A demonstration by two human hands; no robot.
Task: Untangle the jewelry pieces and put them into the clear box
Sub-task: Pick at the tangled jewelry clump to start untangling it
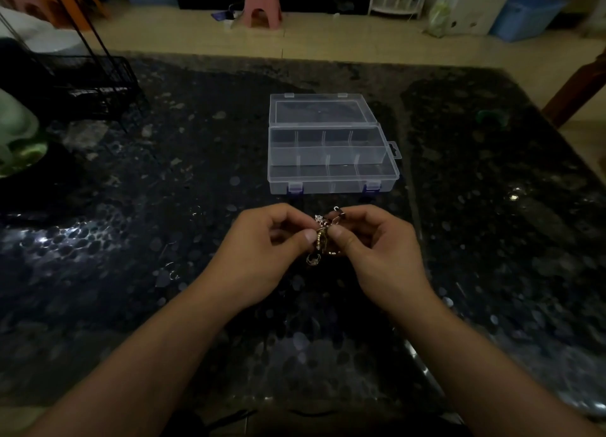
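Above the surface's [492, 240] near edge, the left hand [262, 253] and right hand [377, 249] each pinched the tangled jewelry [323, 236] between curled fingers; the clear box [331, 154] lay open mid-surface.

Dark black glossy stone table [492, 207]: pale speckled pebble pattern. On table: clear colourless plastic compartment box [331, 161], purple-blue clasps at front edge. Nearer than box: gold and silver tangled jewelry cluster [323, 236]. Beyond table: pink plastic stool [262, 5], blue plastic bin [524, 17].
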